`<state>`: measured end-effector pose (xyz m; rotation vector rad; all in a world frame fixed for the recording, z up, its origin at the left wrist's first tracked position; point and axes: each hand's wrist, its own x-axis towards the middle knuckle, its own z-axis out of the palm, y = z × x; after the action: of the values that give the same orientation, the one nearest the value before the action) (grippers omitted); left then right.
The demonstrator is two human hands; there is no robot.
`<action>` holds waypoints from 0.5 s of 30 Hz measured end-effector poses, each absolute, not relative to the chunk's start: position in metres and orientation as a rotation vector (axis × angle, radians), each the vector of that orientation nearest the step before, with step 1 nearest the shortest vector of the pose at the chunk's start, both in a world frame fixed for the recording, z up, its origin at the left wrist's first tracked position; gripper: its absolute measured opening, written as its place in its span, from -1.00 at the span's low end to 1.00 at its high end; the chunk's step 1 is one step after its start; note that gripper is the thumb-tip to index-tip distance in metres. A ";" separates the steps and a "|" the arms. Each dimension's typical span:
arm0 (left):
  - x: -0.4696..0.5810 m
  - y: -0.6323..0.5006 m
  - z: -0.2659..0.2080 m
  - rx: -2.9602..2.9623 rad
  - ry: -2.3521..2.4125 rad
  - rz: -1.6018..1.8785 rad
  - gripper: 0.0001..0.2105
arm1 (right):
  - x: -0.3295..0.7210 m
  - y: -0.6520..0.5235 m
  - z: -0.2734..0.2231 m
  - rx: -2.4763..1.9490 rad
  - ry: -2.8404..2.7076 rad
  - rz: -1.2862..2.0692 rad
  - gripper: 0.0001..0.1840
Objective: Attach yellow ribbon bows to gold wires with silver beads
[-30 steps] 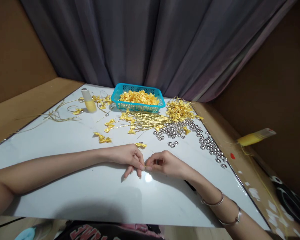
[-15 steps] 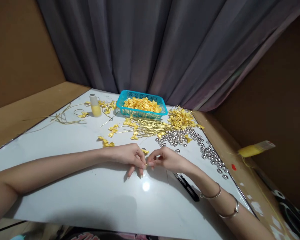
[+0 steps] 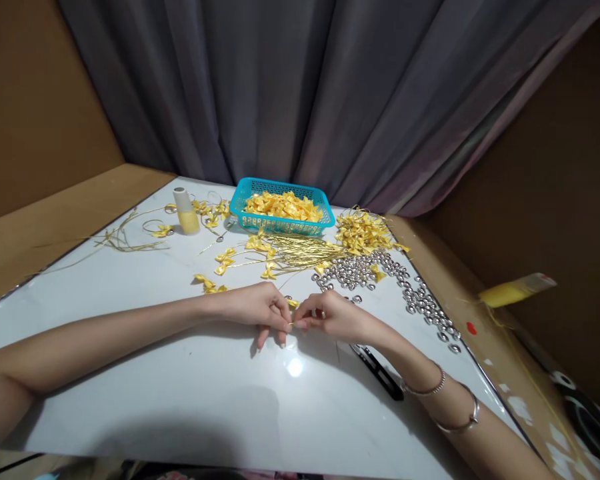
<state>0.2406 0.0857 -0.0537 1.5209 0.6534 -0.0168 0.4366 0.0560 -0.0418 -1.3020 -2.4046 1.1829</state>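
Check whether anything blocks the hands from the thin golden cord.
Nothing visible does: the left hand and right hand both appear to pinch the thin golden cord. The small, shiny yellow fabric bow lies just beyond, out of the way.

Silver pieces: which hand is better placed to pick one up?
Probably the right hand: it is nearer the silver pieces than the left hand. Both seem to pinch a thin yellow strand, though.

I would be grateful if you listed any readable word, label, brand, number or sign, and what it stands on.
None can be read.
Dark shirt: pinkish print at the bottom edge, too cut off to read.
Upright thread spool, blue basket: no legible lettering.
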 end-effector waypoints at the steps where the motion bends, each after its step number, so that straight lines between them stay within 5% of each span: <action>1: 0.241 0.086 -0.054 1.527 0.659 -0.017 -0.82 | 0.436 0.055 -0.042 -1.307 -2.413 1.180 -0.84; 15: 0.236 0.087 -0.058 1.700 0.689 0.080 -0.85 | 0.425 0.025 -0.056 -1.299 -2.256 0.670 -0.80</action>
<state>0.2359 0.0872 -0.0578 1.7003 0.6886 0.0801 0.4248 0.0249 -0.0562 -1.2987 -2.2560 0.6698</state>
